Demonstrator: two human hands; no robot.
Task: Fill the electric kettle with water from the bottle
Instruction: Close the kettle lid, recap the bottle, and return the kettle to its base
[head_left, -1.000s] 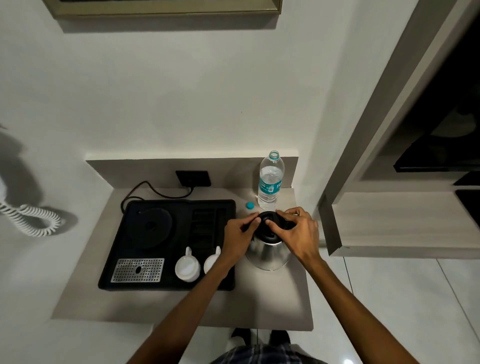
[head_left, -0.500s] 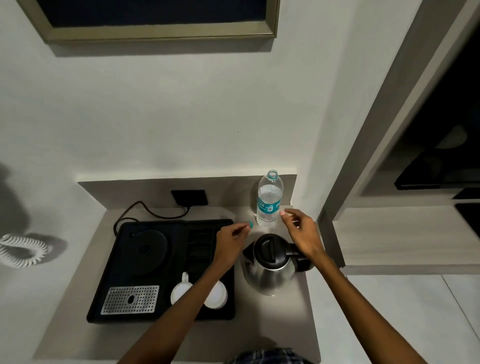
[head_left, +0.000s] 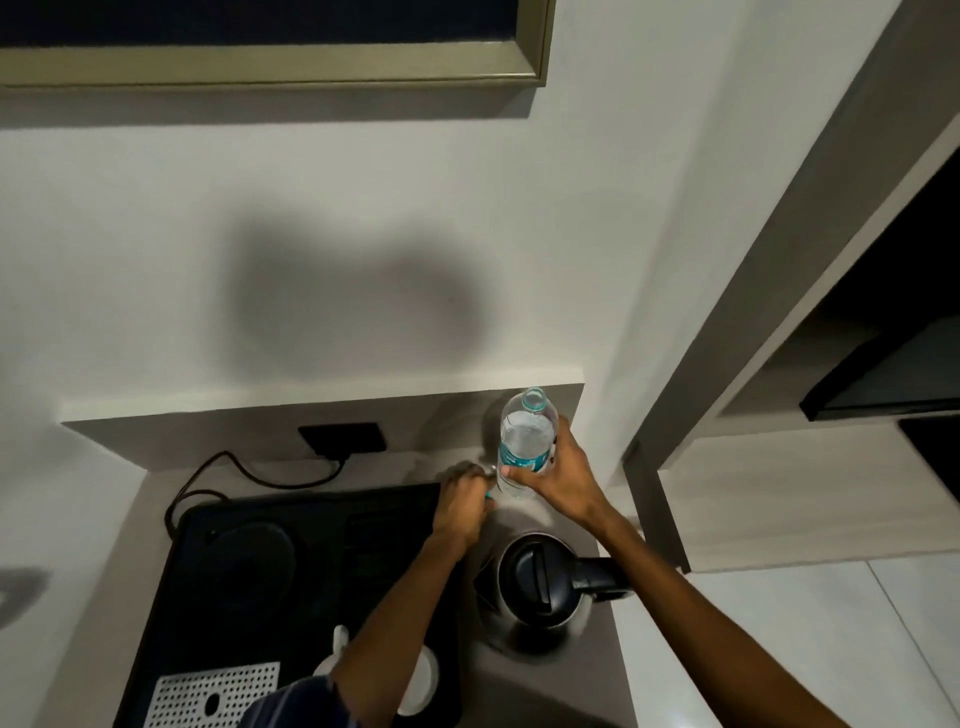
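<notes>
A clear water bottle (head_left: 524, 436) with a teal label stands uncapped at the back right of the counter. My right hand (head_left: 558, 480) is wrapped around its lower part. Just left of the bottle, my left hand (head_left: 462, 501) is closed over the small teal cap (head_left: 489, 497), of which only an edge shows. The steel electric kettle (head_left: 535, 582) with its black lid down and black handle pointing right stands on the counter in front of both hands.
A black tray (head_left: 260, 571) to the left holds the kettle base (head_left: 254, 553), a perforated metal drip plate (head_left: 208, 693) and white cups (head_left: 415, 686) partly hidden by my left arm. A power cord (head_left: 249, 473) runs to a wall socket (head_left: 343, 437). The counter ends just right of the kettle.
Both hands left the kettle lid and moved back. My right hand took hold of the bottle, my left closed over the cap. The camera tilted up and moved closer.
</notes>
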